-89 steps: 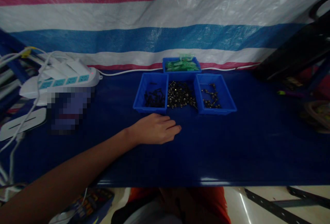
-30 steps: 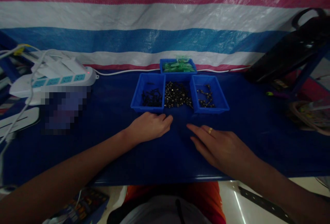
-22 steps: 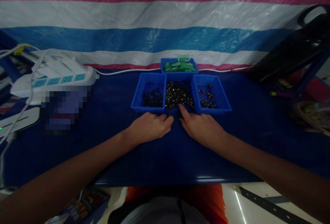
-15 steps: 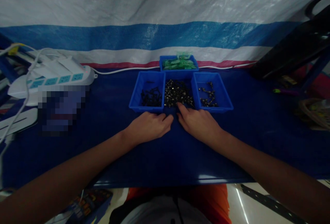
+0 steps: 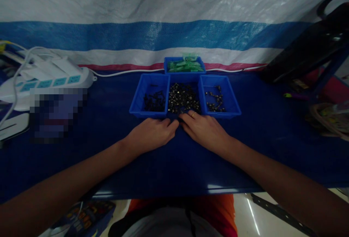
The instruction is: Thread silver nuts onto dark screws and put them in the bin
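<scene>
My left hand (image 5: 152, 134) is closed in front of the left bin, its thumb and fingertips pinched beside my right hand (image 5: 204, 129). The right hand, a ring on one finger, is closed too, with its fingertips at the front edge of the middle bin (image 5: 185, 78). Something small and dark shows between the two sets of fingertips, too small to name. Many small shiny metal parts (image 5: 182, 97) lie in the middle bin. The left blue bin (image 5: 136, 97) has dark, screw-like pieces (image 5: 155, 101); the right blue bin (image 5: 233, 98) contains fewer metal pieces (image 5: 216, 100).
Behind stands a blue bin (image 5: 166, 66) of green packets (image 5: 184, 66). A white power strip (image 5: 51, 80) with cables is at left, near a blurred-out object (image 5: 60, 117). A black cylindrical object (image 5: 302, 44) leans at right, above a basket-like item (image 5: 324, 118). A striped sheet (image 5: 152, 7) hangs behind.
My right hand has drawn back from the parts in the middle bin, its fingertips meeting the left hand's. The whole view has shifted slightly.
</scene>
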The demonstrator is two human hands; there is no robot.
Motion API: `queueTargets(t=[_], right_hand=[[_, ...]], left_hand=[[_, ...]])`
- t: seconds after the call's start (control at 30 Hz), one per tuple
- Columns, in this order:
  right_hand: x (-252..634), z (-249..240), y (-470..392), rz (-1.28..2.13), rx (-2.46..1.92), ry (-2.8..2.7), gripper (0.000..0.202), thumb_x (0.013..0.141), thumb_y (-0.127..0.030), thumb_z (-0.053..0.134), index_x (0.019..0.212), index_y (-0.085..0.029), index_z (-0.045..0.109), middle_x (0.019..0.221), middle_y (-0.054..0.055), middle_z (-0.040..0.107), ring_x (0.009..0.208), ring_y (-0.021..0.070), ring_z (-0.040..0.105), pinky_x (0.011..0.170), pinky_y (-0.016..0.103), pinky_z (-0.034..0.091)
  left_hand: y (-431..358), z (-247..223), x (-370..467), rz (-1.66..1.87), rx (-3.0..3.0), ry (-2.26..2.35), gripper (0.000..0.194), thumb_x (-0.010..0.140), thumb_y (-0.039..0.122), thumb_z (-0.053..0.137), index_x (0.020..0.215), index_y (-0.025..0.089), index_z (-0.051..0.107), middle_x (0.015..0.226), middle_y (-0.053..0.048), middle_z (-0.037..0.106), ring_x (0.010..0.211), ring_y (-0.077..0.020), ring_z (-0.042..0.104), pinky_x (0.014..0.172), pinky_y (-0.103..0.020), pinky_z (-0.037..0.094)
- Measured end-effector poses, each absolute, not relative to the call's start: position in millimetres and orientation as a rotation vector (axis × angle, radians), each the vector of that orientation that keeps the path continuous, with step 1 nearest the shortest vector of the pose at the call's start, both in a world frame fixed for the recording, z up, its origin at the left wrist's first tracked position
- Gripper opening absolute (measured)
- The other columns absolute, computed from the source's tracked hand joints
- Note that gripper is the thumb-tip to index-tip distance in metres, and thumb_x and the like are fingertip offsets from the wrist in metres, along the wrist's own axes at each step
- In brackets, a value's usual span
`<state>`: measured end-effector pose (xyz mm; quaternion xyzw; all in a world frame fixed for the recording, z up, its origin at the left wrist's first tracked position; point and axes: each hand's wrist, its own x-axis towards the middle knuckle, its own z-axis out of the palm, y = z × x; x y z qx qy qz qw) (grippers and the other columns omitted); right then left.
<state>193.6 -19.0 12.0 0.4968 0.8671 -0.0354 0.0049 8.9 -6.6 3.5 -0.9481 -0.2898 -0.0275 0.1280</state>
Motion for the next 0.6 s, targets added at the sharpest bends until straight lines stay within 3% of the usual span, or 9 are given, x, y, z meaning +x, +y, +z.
queueTargets(t=[0.17,0.33,0.6], right_hand=[[196.5,12.9,-20.8,-0.138,1.499,2.808,0.023,0.092,-0.03,0.032,0.097,-0.018,0.051,0.093,0.005,0.057,0.075,0.0156,0.058,0.054,0.025,0.037],[198.4,11.8,-20.0,-0.162,1.494,2.834,0.026,0.092,-0.031,0.033,0.11,-0.02,0.048,0.096,0.004,0.057,0.075,0.0152,0.058,0.054,0.025,0.037],[199.3,6.7,-18.5,-0.193,1.416,2.883,0.023,0.092,-0.026,0.034,0.102,-0.018,0.053,0.091,0.004,0.055,0.077,0.014,0.057,0.058,0.024,0.038]], left_hand=[[-5.8,13.1,16.8,0.011,-2.793,-0.854,0.007,0.083,0.02,0.042,0.085,0.016,0.048,0.065,-0.001,0.056,0.052,-0.0164,0.057,0.043,-0.024,0.039],[-2.9,8.0,16.9,-0.033,-2.807,-0.84,0.007,0.082,0.019,0.042,0.081,0.016,0.049,0.067,-0.002,0.056,0.057,-0.0163,0.057,0.046,-0.024,0.041],[-8.8,4.5,10.6,-0.012,-2.824,-0.852,0.01,0.085,0.021,0.039,0.08,0.018,0.047,0.068,-0.001,0.055,0.058,-0.0169,0.057,0.047,-0.026,0.041]])
